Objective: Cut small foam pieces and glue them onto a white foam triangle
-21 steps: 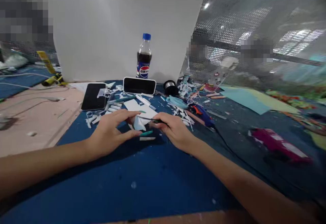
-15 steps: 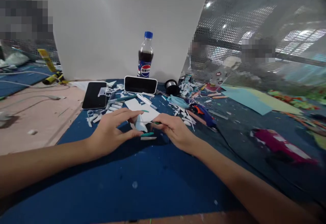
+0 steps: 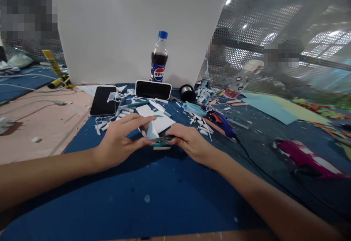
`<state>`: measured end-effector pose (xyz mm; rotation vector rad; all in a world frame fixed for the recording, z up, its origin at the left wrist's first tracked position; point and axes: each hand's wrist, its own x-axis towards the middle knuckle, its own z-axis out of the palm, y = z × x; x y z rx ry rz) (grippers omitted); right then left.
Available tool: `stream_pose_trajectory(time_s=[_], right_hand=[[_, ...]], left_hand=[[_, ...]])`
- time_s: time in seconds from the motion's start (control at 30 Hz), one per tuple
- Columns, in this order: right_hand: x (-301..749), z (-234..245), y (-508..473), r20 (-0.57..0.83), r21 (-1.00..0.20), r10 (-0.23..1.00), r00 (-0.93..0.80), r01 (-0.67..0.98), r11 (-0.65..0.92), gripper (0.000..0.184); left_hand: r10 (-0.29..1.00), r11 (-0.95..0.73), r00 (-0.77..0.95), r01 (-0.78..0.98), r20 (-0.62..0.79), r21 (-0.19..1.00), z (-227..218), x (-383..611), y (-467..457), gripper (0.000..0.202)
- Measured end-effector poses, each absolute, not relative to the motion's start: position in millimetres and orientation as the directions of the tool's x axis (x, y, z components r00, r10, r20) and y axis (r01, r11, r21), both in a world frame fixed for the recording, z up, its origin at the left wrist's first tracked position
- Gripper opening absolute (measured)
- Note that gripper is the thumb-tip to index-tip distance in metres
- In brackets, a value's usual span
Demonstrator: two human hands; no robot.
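Observation:
Between the thumb and fingers of my left hand [image 3: 117,135] is a small pale blue-white folded piece [image 3: 151,131], which looks like paper or thin foam. My right hand [image 3: 189,140] is closed around a slim metal tool [image 3: 161,138] with a dark grip; its kind is mostly hidden by the fingers. The metal tip reaches across to the lower part of the pale piece, near my left thumb. I cannot tell whether it touches. Behind the hands a white sheet [image 3: 164,121] lies on the blue mat [image 3: 153,182].
A cola bottle [image 3: 159,60] stands behind a propped phone [image 3: 153,90]. Another phone [image 3: 104,101] lies left. Around are white scraps [image 3: 203,127], a wire spool [image 3: 187,93], a blue glue gun [image 3: 223,123] with its cord, a magenta tool [image 3: 307,157] and coloured sheets [image 3: 271,107].
The metal tip has come lower, from the middle of the pale piece to its lower part near my left thumb. The whole view has shifted slightly.

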<state>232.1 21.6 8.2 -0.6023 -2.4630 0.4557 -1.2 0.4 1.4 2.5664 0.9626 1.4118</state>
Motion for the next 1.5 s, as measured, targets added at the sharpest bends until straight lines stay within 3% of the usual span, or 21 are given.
stream_pose_trajectory(time_s=[0.23, 1.5], right_hand=[[231.7, 10.3, 19.9, 0.422, -0.435, 0.522, -0.741, 0.340, 0.834, 0.026], [232.5, 8.0, 20.3, 0.416, -0.407, 0.492, -0.765, 0.328, 0.853, 0.022]], left_hand=[[0.556, -0.797, 0.389, 0.500, 0.734, 0.338, 3.4, -1.0, -0.4, 0.026], [0.494, -0.850, 0.461, 0.435, 0.737, 0.298, -3.7, -2.8, 2.8, 0.026]])
